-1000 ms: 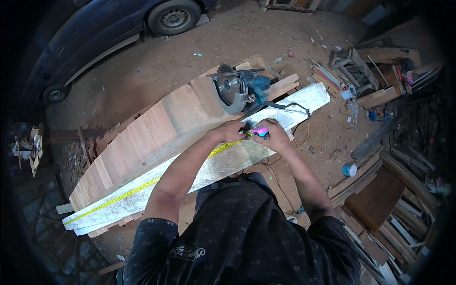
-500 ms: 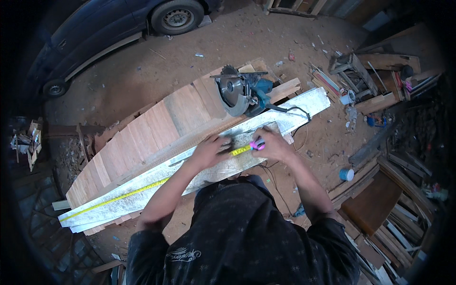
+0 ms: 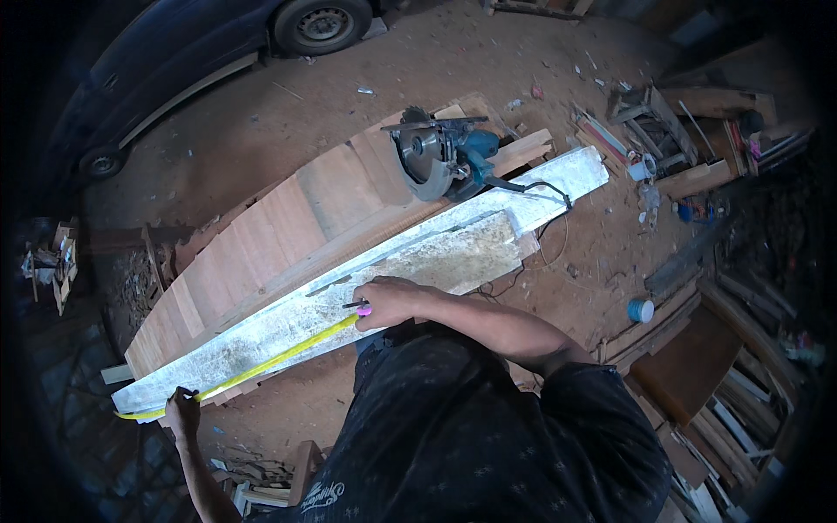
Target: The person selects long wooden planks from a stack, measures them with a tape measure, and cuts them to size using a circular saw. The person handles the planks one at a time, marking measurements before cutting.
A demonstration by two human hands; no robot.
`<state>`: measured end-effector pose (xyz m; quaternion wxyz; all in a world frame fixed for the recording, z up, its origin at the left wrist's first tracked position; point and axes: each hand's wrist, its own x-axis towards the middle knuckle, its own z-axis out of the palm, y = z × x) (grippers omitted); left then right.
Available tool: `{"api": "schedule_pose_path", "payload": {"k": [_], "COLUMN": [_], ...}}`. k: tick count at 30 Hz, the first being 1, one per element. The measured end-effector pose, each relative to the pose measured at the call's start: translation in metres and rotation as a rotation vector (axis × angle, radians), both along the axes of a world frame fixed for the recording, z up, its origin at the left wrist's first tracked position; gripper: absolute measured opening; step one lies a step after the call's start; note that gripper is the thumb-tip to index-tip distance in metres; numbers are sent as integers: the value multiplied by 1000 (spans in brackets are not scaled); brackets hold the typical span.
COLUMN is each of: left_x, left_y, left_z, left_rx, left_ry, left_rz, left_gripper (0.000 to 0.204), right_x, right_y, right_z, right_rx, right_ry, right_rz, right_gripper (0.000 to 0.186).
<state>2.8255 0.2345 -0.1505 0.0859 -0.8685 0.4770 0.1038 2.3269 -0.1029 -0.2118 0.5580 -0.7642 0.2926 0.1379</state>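
Near the left end of the long, white-stained board, my left hand pinches the yellow blade of a tape measure. The blade's end sticks out a little past that hand, near the board's tip. My right hand is closed round the tape's pink case, close to my body. A thin dark stick, perhaps a pencil or pen, pokes out from its fingers. Between my hands the blade runs at a slant along the board's near edge. A shorter mottled board lies on the white one.
A circular saw with its blade bare rests on joined wooden planks beyond the board, its cable crossing the white board. A dark vehicle stands far left. Scrap wood and a small tin lie at the right.
My left hand has moved far left to the board's end, my right hand leftward with the tape case. The blade has shifted from the board's middle to its near edge.
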Motion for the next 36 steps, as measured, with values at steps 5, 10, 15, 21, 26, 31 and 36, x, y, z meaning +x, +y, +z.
{"api": "schedule_pose_path", "payload": {"k": [5, 10, 15, 21, 26, 31, 36], "left_x": [-86, -159, -223, -276, -283, -260, -226], "left_y": [-70, -128, -189, -243, -280, -302, -319], "left_z": [-18, -38, -43, -51, -50, -112, -203], "left_rx": [-17, -28, 4, 80, 58, -222, -123], "left_ry": [226, 381, 604, 842, 814, 728, 747], "left_rz": [-304, -366, -398, -442, -493, -420, -223], "left_gripper": [16, 16, 21, 51, 54, 46, 52], "right_x": [10, 11, 15, 37, 29, -59, -129], "right_y": [-6, -25, -40, -31, -27, -48, -89], "right_z": [-11, -1, 9, 27, 13, -30, 0], "right_rx": [39, -4, 10, 81, 130, 139, -169], "right_ry": [-42, 17, 72, 53, -80, -48, 42], "right_rz": [13, 10, -36, -55, -291, -864, -849], "right_gripper": [63, 65, 60, 58, 64, 67, 46]}}
